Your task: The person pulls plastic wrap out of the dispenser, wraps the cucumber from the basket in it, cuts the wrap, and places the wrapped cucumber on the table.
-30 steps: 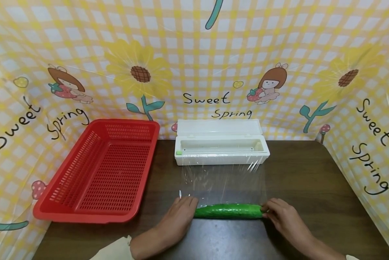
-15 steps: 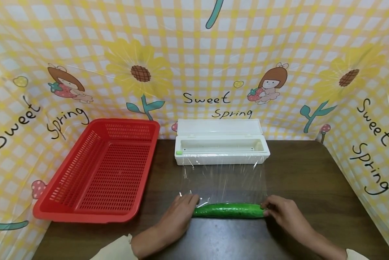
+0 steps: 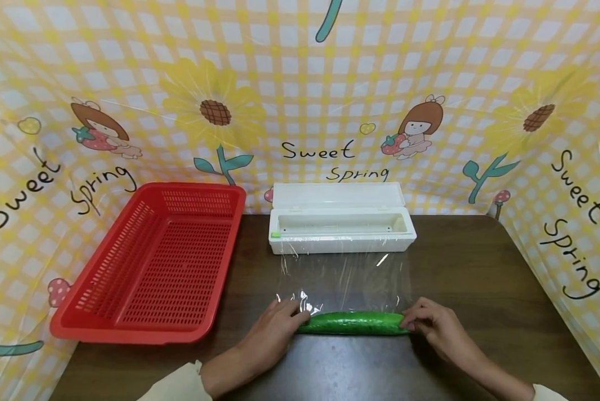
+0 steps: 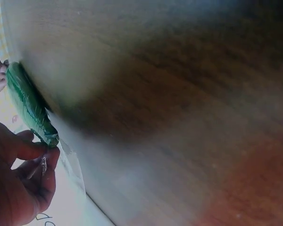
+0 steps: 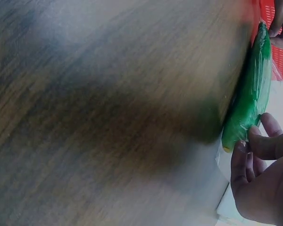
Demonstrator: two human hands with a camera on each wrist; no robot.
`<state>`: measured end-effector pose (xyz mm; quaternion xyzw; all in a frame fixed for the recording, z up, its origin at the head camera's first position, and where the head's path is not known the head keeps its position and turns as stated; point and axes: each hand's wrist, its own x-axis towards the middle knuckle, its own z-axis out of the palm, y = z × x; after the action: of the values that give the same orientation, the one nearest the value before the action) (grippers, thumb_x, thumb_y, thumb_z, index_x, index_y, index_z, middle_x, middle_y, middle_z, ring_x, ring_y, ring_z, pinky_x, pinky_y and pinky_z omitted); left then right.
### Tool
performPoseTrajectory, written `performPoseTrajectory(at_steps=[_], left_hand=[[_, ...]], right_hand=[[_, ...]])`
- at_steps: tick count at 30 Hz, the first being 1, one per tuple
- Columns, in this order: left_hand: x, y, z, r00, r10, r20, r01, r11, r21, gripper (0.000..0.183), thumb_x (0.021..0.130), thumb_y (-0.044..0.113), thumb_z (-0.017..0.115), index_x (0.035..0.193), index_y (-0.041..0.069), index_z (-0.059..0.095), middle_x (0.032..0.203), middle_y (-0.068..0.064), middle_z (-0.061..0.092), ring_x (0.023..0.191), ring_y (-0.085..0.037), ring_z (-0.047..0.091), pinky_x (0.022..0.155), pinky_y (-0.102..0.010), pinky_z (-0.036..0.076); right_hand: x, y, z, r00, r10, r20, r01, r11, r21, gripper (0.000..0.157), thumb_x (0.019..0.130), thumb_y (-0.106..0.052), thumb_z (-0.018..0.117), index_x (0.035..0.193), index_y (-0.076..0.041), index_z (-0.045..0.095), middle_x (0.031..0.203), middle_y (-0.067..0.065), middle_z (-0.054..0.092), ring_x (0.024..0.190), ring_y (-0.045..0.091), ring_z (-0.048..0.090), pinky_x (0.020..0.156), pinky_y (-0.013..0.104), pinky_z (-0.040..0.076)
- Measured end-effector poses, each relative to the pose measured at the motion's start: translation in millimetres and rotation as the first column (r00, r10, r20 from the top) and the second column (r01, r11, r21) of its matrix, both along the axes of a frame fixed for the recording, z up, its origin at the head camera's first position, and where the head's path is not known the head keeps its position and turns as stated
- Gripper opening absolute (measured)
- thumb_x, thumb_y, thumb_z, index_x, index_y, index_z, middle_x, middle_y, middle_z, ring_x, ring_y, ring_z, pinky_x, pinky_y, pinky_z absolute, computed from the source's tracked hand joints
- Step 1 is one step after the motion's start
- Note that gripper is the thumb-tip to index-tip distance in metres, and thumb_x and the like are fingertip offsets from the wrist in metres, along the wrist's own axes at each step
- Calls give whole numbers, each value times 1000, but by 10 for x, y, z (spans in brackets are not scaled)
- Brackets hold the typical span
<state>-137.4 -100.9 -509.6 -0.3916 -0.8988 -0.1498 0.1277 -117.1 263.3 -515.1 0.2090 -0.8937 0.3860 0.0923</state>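
A green cucumber (image 3: 352,323) lies crosswise at the near part of the table, with shiny cling film (image 3: 347,281) over it. The film stretches back from it to a white dispenser box (image 3: 342,244). At the cucumber's left end, my left hand (image 3: 276,329) pinches bunched film; the left wrist view shows the crinkled film between thumb and fingers (image 4: 48,176). My right hand (image 3: 437,328) pinches film at the other end, its thumb and fingertips right against the cucumber (image 5: 247,94) in the right wrist view.
The dispenser's lid (image 3: 337,195) stands raised at the back. To the left is a red slotted plastic basket (image 3: 207,334). A yellow checked cloth (image 3: 310,83) hangs behind and at both sides of the brown table (image 3: 480,267).
The cucumber has shifted slightly away from me. My left thumb has come forward over its left end, and the film near that hand is more crinkled. My right hand has risen a little.
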Motion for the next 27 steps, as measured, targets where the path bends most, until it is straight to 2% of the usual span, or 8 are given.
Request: performPoseTrajectory(at_steps=[5,8,12,17,20,24,27], left_hand=[[-6,-12,-9,1000,-7,-15,7,999,34,34,69,-3,67,94,21,67,84,8,53,78,-9,52,69,-26,40],[-14,-14,-1,1000,5,-21,-5,1000,23,32,71,-1,66,94,21,68,87,8,56,82,-9,53,70,-26,38],[-26,-6,14,999,18,-48,-18,1000,2,29,75,2,65,95,22,70,91,7,57,85,-11,52,71,-27,36],[-14,12,66,991,-3,-136,-9,996,-92,25,72,3,68,90,20,71,95,0,58,89,-16,51,73,-30,38],[2,28,84,981,-24,-193,-7,987,-161,26,68,0,67,88,17,70,96,-4,57,90,-20,50,74,-32,40],[25,40,68,977,-29,-210,-15,978,-207,29,65,0,65,91,13,69,96,-4,55,89,-21,48,76,-33,41],[51,52,74,979,-36,-203,-12,973,-230,24,69,10,66,92,11,69,97,-5,56,91,-22,49,79,-35,42]], right_hand=[[8,1,1,1000,2,-29,-3,1000,-26,40,66,13,77,81,-24,74,89,-2,69,87,8,65,79,5,45],[6,8,-1,999,10,-51,-11,999,-31,41,66,14,77,83,-24,75,91,1,70,88,11,66,82,4,43],[3,25,-8,997,12,-71,-12,1000,4,42,66,14,77,84,-24,74,93,-1,70,88,10,66,78,5,45],[10,37,-19,988,34,-152,-15,992,123,41,65,9,79,88,-25,71,97,-6,68,89,6,61,76,7,44],[22,49,-20,975,70,-211,-22,974,225,38,67,3,80,91,-24,70,101,-9,66,94,6,57,83,6,40],[30,74,-23,960,120,-253,-30,942,333,34,70,-5,78,97,-23,70,105,-11,64,95,4,53,81,12,43],[25,85,-27,933,176,-315,-46,924,379,28,75,-11,74,101,-20,70,106,-9,65,92,5,52,76,18,45]])
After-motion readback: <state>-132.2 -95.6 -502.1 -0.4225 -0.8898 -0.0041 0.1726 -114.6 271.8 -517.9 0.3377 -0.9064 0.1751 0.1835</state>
